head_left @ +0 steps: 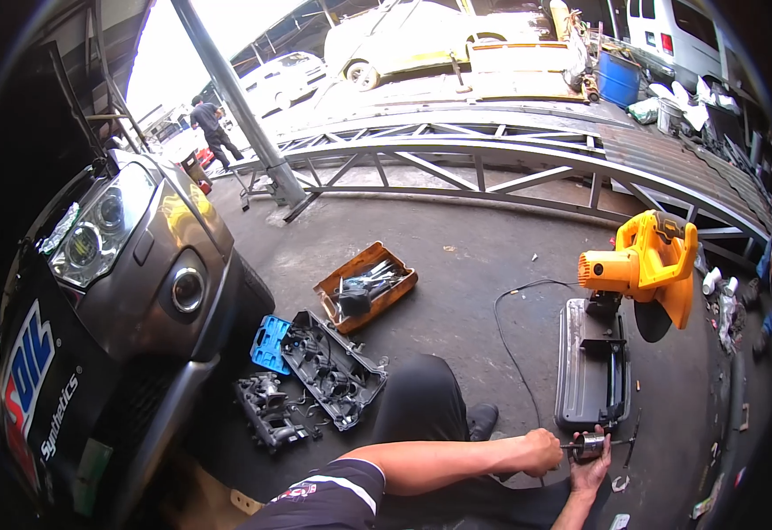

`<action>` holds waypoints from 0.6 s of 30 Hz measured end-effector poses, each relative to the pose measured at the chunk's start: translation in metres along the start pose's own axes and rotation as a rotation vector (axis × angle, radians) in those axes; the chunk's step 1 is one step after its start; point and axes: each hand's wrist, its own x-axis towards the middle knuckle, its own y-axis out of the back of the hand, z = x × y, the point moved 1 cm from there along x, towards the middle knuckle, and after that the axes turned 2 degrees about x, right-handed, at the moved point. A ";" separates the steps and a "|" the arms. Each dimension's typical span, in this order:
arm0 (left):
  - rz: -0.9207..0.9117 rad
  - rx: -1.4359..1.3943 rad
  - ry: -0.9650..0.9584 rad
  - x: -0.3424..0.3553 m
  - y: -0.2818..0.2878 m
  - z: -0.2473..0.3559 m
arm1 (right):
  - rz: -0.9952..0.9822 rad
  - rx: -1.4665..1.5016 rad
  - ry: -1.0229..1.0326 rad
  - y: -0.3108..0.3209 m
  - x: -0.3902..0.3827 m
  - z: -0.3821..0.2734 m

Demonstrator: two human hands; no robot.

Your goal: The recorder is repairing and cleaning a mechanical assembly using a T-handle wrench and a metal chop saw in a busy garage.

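Observation:
Near the lower right, my right hand point(591, 475) holds a short, shiny metal cylinder point(590, 445), its fingers curled round it from below and the far side. My left hand point(540, 452) is closed in a fist just left of the cylinder. A thin dark rod point(568, 447) runs between that fist and the cylinder; the fist is around its end. How rod and cylinder join is too small to tell. Just beyond my hands stands a yellow cut-off saw point(638, 265) with its head raised above a grey base point(583, 367).
Left of my bent knee point(421, 397) lie a dark engine cover point(333, 375), a metal manifold point(271, 411), a blue plastic case point(270, 343) and a rusty tool tray point(367, 287). A car point(174, 256) stands at left. Steel trusses point(456, 168) cross behind. A black cord point(502, 327) trails beside the saw.

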 end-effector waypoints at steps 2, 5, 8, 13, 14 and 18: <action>-0.020 -0.014 0.016 -0.003 0.003 0.001 | 0.013 -0.001 0.003 0.001 0.001 0.001; -0.036 -0.014 -0.017 -0.002 0.005 0.006 | 0.011 -0.001 0.011 0.009 -0.004 -0.003; -0.095 0.026 -0.093 0.011 0.013 0.017 | 0.008 -0.060 0.094 0.030 -0.011 -0.014; -0.117 0.029 -0.044 -0.001 0.026 0.000 | -0.067 -0.096 0.054 0.019 0.011 -0.004; -0.146 0.030 0.011 -0.005 0.029 -0.002 | -0.061 -0.127 0.052 0.011 0.014 0.000; -0.007 0.073 0.079 0.000 0.032 0.009 | -0.032 -0.164 0.052 0.007 -0.005 -0.010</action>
